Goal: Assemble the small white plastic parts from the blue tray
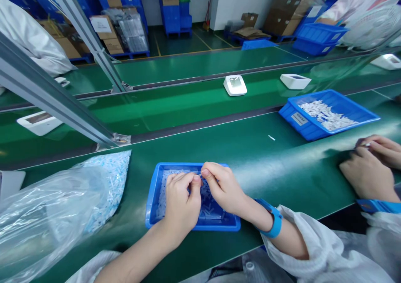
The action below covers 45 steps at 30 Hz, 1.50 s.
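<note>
Both my hands meet over a blue tray (151, 199) that holds many small whitish and clear pieces. My left hand (183, 197) is closed, thumb and index finger pinched together at its tip. My right hand (223, 187), with a blue band at the wrist, pinches right beside it, fingertips almost touching. Whatever sits between the fingertips is too small and covered to name. To the left of the tray lies a clear plastic bag (103, 187) full of small light-blue and white pieces.
A larger blue bin (313, 124) of white pieces stands at the right, near a co-worker's hands (369, 170). One small strip (271, 138) lies on the green table. White devices (235, 85) sit on the belt behind. A metal post (62, 95) rises at the left.
</note>
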Each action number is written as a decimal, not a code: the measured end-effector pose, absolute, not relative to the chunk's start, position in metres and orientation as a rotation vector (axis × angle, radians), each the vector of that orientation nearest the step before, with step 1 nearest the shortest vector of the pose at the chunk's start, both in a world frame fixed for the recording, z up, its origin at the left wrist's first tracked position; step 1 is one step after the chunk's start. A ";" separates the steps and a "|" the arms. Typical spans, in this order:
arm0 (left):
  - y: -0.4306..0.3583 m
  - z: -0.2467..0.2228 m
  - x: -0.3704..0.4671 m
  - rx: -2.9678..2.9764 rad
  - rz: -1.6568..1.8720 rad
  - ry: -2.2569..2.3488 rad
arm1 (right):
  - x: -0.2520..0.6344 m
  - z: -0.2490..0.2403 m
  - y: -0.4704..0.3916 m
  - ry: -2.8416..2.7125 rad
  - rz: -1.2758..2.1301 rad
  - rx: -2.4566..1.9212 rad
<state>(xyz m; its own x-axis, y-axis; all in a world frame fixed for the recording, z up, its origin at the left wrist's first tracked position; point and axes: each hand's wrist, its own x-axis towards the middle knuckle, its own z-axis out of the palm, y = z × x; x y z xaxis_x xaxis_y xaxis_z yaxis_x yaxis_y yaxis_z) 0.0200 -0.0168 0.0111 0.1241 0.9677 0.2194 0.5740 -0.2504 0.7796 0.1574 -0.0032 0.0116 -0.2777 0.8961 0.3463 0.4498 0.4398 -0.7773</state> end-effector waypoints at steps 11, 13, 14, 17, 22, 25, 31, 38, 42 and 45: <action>-0.022 0.009 0.021 2.044 1.027 1.548 | 0.156 0.015 -0.002 -1.959 0.840 -1.087; -0.021 0.009 0.020 2.064 1.005 1.537 | 0.158 0.015 0.000 -1.956 0.901 -1.084; -0.021 0.009 0.020 2.072 0.997 1.520 | 0.159 0.015 0.001 -1.945 0.947 -1.085; -0.021 0.012 0.020 2.083 1.016 1.476 | 0.163 0.016 0.003 -1.859 1.112 -1.062; -0.021 0.015 0.019 1.916 1.087 1.422 | 0.166 0.016 0.003 -1.752 1.232 -1.022; -0.019 0.014 0.018 1.742 1.101 1.374 | 0.165 0.016 0.001 -1.807 1.092 -1.035; -0.019 0.013 0.016 1.705 1.137 1.429 | 0.167 0.017 0.000 -1.969 0.858 -0.993; -0.018 0.014 0.019 1.818 1.236 1.463 | 0.165 0.014 -0.001 -1.965 0.625 -0.870; -0.018 0.013 0.022 1.864 1.218 1.492 | 0.161 0.012 -0.004 -1.942 0.528 -0.894; -0.019 0.012 0.023 1.919 1.185 1.531 | 0.161 0.010 -0.004 -1.963 0.518 -0.888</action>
<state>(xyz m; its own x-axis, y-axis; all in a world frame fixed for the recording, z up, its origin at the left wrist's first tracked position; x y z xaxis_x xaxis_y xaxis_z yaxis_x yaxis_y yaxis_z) 0.0226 -0.0187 0.0125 0.0339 0.9326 0.3594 0.5814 -0.3109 0.7519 0.1608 -0.0037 0.0096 -0.3438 0.7556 0.5576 0.3816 0.6550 -0.6522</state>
